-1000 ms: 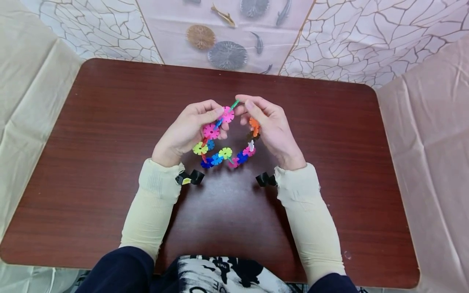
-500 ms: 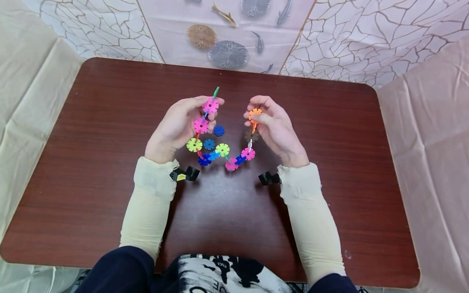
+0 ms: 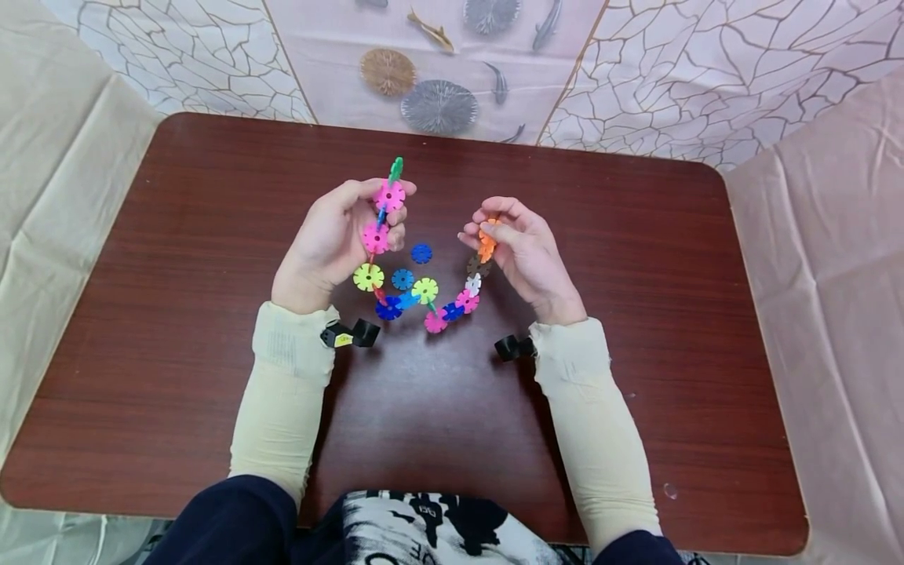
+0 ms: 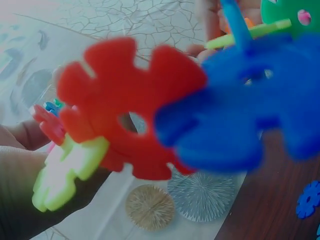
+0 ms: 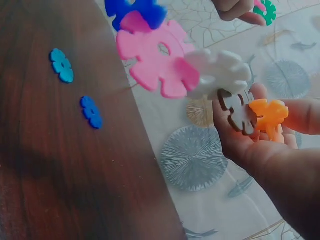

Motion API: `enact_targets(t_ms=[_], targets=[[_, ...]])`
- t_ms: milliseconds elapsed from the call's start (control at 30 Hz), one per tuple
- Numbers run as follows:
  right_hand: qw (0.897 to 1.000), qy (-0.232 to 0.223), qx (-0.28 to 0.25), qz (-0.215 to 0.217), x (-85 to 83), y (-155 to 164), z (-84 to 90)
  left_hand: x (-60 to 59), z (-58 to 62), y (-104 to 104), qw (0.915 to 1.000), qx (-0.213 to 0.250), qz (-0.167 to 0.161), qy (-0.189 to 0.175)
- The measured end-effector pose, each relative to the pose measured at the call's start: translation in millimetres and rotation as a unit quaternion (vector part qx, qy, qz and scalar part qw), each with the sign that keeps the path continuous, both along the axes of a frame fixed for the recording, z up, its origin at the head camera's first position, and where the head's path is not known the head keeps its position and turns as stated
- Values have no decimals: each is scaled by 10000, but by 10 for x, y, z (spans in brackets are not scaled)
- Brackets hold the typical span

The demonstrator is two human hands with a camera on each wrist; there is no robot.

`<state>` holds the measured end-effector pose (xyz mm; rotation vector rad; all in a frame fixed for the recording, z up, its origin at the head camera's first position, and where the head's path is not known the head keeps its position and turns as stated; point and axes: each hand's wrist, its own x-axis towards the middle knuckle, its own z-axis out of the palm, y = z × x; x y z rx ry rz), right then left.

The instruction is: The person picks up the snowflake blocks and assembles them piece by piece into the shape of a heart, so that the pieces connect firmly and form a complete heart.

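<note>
Plastic chain: string of snowflake discs (image 3: 424, 294), many colours, hangs in a U btwn both hands, above the tabletop (image 3: 176, 314).
Left hand: left hand (image 3: 332, 239) grips one end of the chain; fingers (image 3: 395, 216) curled round the pink discs (image 3: 388, 196), thumb on top. Green disc (image 3: 395, 167) sticks up past the fingertips.
Left wrist view: v. close & blurred; red disc (image 4: 125, 105), blue disc (image 4: 240, 110) and yellow-green disc (image 4: 65, 175) fill it, grip not visible there.
Right hand: right hand (image 3: 519, 255) holds the other end; fingers (image 3: 494, 227) bent, pinching the orange disc (image 3: 487, 243). Brown disc (image 5: 240, 112) and white disc (image 5: 220, 72) lie against the palm, prob. touching it.
Chain bottom: lowest discs, pink & blue, near the tabletop; touching or not, cannot tell.
Loose pcs: two blue discs flat on the tabletop, one darker (image 3: 421, 253), one lighter (image 3: 402, 278), btwn the hands, apart from each other.
Wrists: black camera mounts (image 3: 349, 335) on cream sleeves.
</note>
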<state>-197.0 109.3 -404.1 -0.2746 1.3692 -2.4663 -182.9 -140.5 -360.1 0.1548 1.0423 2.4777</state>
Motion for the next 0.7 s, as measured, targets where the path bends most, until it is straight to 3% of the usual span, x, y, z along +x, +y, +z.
enact_targets(t_ms=[700], targets=[[9965, -682, -461, 160, -85, 1, -262, 1, 19, -236, 9983, 581, -85, 15]])
